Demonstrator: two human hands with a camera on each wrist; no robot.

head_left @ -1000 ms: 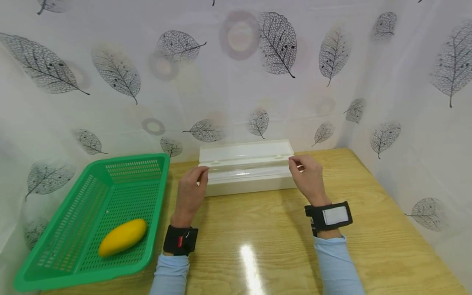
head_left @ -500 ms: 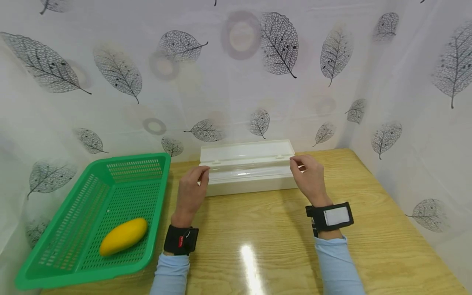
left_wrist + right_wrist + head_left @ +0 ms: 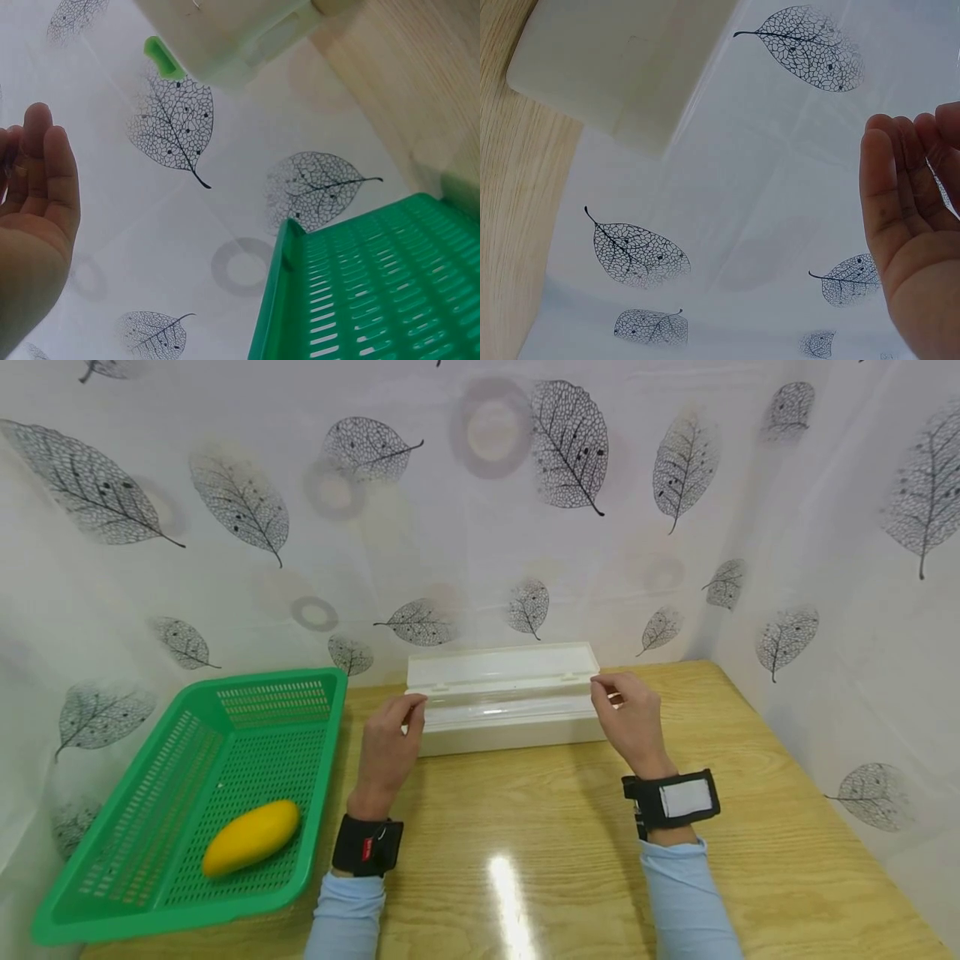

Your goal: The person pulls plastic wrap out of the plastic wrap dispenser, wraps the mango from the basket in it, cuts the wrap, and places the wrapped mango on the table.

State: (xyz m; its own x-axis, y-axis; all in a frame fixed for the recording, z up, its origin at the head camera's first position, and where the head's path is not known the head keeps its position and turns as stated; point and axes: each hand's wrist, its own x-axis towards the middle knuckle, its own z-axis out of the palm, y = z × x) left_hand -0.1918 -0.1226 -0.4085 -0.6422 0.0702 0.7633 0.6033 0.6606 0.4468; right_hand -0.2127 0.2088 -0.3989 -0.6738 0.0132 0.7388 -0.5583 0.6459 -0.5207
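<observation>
A long white cling film dispenser [image 3: 517,736] lies at the back of the table, its lid [image 3: 501,666] raised. Clear, shiny cling film [image 3: 491,712] shows across its opening. At the dispenser's left end, my left hand [image 3: 385,745] pinches the film's edge between thumb and fingers. My right hand [image 3: 632,724] pinches it at the other end. The film is so transparent that its outline is hard to follow. In the left wrist view a small green tab [image 3: 163,58] sticks out by the dispenser's end.
On the left stands a green plastic basket [image 3: 321,793] with a yellow mango-like fruit [image 3: 251,838] in it. A white curtain [image 3: 465,543] with leaf prints hangs close behind the dispenser. The wooden table [image 3: 570,868] stretches toward me.
</observation>
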